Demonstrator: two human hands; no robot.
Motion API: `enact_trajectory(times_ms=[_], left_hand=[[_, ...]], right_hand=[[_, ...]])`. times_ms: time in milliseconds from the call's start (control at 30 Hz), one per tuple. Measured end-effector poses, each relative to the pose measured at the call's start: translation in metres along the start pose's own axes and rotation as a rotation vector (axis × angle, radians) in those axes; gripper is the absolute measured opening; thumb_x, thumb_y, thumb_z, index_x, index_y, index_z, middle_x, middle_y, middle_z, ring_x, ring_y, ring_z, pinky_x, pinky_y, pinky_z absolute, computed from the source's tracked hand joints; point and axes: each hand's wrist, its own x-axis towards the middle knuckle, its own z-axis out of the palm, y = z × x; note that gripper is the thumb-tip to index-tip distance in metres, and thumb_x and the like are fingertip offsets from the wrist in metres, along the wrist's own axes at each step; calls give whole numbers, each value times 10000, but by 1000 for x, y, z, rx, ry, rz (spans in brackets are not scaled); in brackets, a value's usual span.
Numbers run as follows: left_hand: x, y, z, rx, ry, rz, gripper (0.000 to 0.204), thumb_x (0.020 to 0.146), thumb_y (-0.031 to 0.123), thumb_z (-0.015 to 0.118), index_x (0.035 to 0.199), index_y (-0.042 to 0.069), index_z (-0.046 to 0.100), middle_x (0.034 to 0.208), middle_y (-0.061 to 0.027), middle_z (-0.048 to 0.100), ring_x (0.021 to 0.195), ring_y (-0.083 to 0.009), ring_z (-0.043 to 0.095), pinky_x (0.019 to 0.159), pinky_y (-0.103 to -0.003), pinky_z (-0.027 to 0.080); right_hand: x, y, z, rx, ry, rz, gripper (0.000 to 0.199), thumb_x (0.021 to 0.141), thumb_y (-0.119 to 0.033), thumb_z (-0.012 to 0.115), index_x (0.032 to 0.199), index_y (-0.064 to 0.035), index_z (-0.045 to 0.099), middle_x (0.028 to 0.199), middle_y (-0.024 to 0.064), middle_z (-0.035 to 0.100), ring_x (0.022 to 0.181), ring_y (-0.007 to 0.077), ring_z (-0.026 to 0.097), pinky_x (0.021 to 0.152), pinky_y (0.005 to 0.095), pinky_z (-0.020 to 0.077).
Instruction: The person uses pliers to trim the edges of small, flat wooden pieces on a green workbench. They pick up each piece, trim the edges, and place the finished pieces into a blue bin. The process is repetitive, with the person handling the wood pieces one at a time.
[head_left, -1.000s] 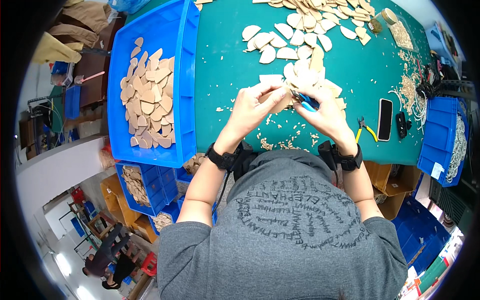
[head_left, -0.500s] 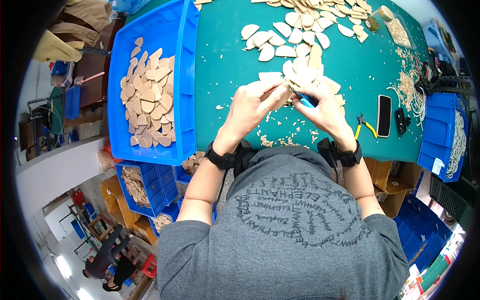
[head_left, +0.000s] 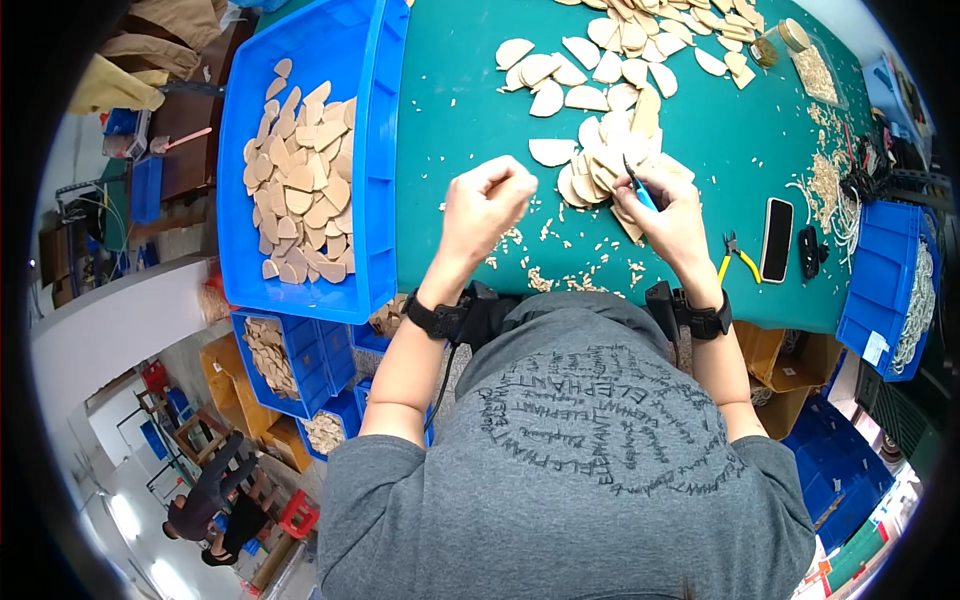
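Here the right hand pinches a blue-handled tool, long axis toward 11 o'clock, tip over the wooden-piece pile. Left hand, at 9 o'clock from it, is fisted, possibly around a piece.

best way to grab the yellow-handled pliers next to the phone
Probably from above, by the two yellow handles of the pliers. They lie flat on the green mat, handles splayed toward the table's near edge, jaws pointing away. The right hand is nearest.
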Motion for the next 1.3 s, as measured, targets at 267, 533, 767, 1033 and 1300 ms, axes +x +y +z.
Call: enact_trajectory(times_ms=[267, 533, 767, 1033, 1300], left_hand=[[5, 7, -148, 880, 1033, 169, 272, 915, 273, 585, 775, 45, 633, 701, -40, 574, 690, -148, 540, 624, -314, 417], [104, -97, 4, 1000, 147, 413, 281, 797, 298, 708, 993, 104, 655, 1078, -106, 582, 1049, -286, 505, 902, -412, 413], [122, -113, 26, 694, -236, 58, 267, 763, 228, 733, 957, 75, 632, 1008, -96, 596, 942, -250, 581, 831, -344, 470], [52, -18, 21, -207, -301, -120, 302, 888, 159, 653, 1152, 16, 622, 1029, -64, 677, 950, -125, 624, 861, -265, 490], [19, 10, 24, -83, -243, -29, 300, 872, 165, 680, 1115, -2, 630, 1021, -72, 681, 944, -124, 625, 838, -265, 506]], right_hand=[[-1, 24, -7, -32, 32, 111, 123, 829, -105, 673, 920, -23, 673, 758, -38, 604, 674, 19, 510, 594, 191, 399], [8, 25, -8, -164, 17, 114, 216, 781, -171, 688, 966, -59, 690, 811, 65, 622, 769, 164, 542, 727, 295, 429], [5, 28, -8, -161, 58, 81, 246, 780, -168, 688, 1000, -60, 685, 836, 72, 640, 793, 178, 541, 741, 301, 429], [11, -5, 3, -189, 8, 14, 323, 786, -90, 687, 1105, -60, 647, 891, 72, 657, 853, 184, 621, 778, 295, 482], [4, -9, 4, -156, -48, -121, 349, 777, -61, 689, 1122, -68, 634, 926, 62, 662, 841, 168, 609, 758, 291, 491]])
